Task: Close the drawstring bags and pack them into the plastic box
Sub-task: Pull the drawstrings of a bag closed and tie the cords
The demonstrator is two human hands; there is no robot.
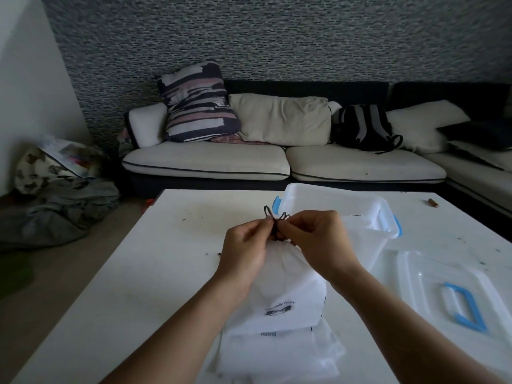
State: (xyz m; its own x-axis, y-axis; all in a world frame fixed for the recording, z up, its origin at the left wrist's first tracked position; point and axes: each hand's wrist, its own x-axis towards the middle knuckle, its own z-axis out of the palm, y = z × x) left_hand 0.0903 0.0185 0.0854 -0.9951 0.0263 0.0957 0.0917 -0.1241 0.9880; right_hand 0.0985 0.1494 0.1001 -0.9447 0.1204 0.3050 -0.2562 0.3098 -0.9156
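Observation:
A white drawstring bag (285, 295) with a small dark print stands on the white table (133, 286), its neck gathered. My left hand (243, 253) and my right hand (321, 242) pinch its black drawstring (275, 220) above the neck, the cord forming loops between the fingertips. Under the bag lies a pile of more white bags (279, 353), flat, near the front edge. The clear plastic box (368, 206) with blue latches stands open just behind my right hand.
The box's clear lid (432, 289) with a blue handle lies flat at the right. A small brown object (432, 202) rests at the far right of the table. Beyond the table are a sofa (277, 159) with cushions and a backpack, and clothes on the floor at left.

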